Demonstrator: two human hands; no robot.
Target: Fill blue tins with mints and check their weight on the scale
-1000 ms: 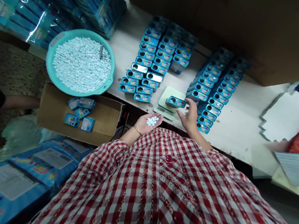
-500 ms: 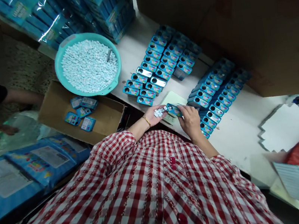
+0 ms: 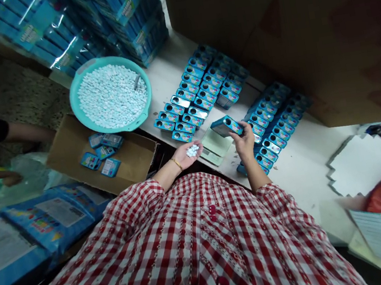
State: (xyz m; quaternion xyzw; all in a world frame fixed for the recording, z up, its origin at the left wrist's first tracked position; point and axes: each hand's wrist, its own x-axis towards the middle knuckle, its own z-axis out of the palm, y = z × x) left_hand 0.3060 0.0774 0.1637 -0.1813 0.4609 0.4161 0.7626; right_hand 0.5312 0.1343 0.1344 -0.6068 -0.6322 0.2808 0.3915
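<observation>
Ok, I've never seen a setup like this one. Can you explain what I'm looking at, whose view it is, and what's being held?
There is no robot here: these are a person's bare hands, seen from above by a camera worn on their head. The open left hand holds small white pieces in its palm. The right hand grips a blue tin, tilted, over what looks like a scale. Rows of similar tins stand on the white table. To their left is a basin full of white pieces, and below it a carton with a few small blue packs. At the left edge, another hand belongs to someone else.
</observation>
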